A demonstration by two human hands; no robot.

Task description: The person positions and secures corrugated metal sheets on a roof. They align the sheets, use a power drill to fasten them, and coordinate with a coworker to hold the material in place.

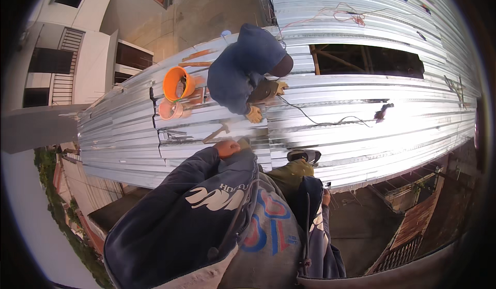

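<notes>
Looking down on a ribbed metal roof (129, 144), apparently at a checking or waiting step in sheet work, with a next move likely calling for sound footing and a forward reach. Showing, farther out, a co-worker (232, 69) in dark blue, bent low, with a yellow-gloved hand (253, 114) down at the metal. Including, left of that figure, an orange bucket (190, 85), then a smaller pinkish bucket (179, 109) just beside it. Revealing a hammer (214, 134) flat on the ribs, just beyond the left hand (227, 148), with long axis slanting across them, head end pointing away and right, handle end near left. Showing the left hand curled narrow, cannot tell if around anything, and the right hand (326, 197) only in part, cannot tell if wide or holding something
</notes>
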